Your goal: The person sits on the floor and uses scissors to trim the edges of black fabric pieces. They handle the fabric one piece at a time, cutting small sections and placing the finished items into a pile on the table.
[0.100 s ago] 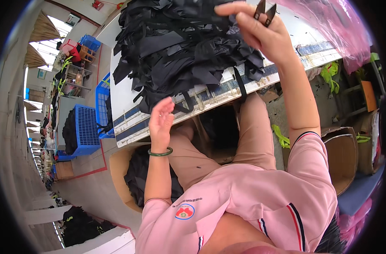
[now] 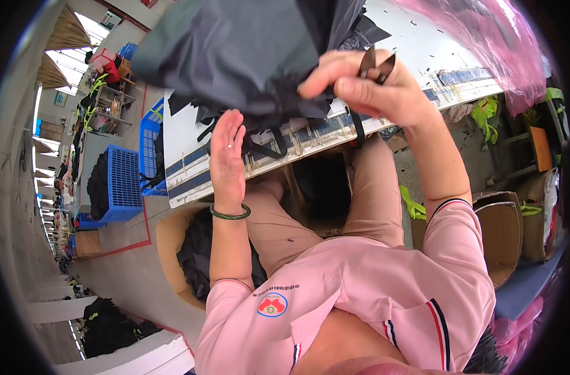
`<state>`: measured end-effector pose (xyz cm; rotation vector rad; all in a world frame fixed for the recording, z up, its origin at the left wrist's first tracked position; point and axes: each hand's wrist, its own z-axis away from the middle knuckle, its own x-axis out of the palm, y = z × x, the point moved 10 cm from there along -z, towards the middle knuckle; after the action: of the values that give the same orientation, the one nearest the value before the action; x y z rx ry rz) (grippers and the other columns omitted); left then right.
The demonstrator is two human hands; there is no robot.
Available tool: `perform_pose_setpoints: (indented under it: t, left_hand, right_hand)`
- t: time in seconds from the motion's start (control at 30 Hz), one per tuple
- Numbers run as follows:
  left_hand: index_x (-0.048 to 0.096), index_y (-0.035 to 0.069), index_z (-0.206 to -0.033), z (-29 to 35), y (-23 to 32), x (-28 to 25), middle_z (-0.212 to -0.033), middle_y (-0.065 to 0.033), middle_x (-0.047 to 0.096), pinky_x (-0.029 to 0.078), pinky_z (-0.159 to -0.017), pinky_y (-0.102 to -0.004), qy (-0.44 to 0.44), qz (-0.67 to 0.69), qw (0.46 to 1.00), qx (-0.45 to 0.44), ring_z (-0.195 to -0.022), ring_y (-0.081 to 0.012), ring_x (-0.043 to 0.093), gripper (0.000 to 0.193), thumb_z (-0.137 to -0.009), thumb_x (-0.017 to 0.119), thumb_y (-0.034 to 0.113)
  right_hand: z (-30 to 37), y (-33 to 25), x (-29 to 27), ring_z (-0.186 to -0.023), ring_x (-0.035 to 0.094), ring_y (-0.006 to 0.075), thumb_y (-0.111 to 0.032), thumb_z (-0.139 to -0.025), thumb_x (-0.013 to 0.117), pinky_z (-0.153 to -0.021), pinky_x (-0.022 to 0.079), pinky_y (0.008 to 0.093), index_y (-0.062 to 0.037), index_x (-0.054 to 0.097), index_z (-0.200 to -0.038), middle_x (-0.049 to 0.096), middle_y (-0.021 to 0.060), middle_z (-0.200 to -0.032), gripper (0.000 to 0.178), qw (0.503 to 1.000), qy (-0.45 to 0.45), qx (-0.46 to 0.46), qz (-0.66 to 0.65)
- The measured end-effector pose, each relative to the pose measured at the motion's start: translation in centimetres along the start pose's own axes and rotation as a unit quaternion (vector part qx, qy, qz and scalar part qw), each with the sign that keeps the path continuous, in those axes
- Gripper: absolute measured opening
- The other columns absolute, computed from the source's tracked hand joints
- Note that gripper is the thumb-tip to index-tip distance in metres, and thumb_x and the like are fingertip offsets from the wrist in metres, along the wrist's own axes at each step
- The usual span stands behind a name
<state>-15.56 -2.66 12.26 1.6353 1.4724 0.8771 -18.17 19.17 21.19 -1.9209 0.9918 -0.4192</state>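
We judge the black fabric [image 2: 235, 56] above the white table [image 2: 422, 37] light, limp and slippery, best pinched along its edge, our empty left hand [image 2: 227, 165] near it, right hand [image 2: 379, 90] clasping thread snips [image 2: 385, 69].

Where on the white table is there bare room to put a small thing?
Mostly bare: the right part of the white table, between the black fabric and the pink plastic. Narrow patch: its left edge, beside the nearest blue crate. Crowded: the middle, under the fabric.
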Motion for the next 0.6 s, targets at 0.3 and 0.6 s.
perform_pose_setpoints:
  t: [0.3, 0.6]
  left_hand:
    - [0.047, -0.004, -0.127, 4.9, 5.6, 0.3, -0.122, -0.0128, 0.056, 0.04, -0.097, -0.0346, -0.057, 0.095, 0.994, -0.011, -0.111, -0.0216, 0.054, 0.073, -0.071, 0.083, 0.028]
    - [0.058, -0.004, -0.112, 8.1, 3.8, -0.1, -0.108, -0.0076, 0.063, 0.045, -0.09, -0.0305, 0.068, 0.054, 0.996, -0.034, -0.096, -0.0163, 0.059, 0.046, -0.071, 0.077, -0.001]
  right_hand:
    - [3.4, 1.8, 8.8, -0.047, 0.038, 0.0045, -0.023, -0.092, 0.06, -0.042, 0.027, 0.0211, 0.0042, 0.069, -0.097, 0.052, 0.0016, -0.06, 0.03, 0.987, -0.051, 0.063, -0.14]
    - [6.2, 7.4, 10.5, -0.056, 0.039, 0.0001, -0.003, -0.078, 0.074, -0.051, 0.031, 0.016, -0.0036, 0.062, -0.104, 0.055, -0.0047, -0.084, 0.028, 0.966, 0.159, 0.162, -0.119]
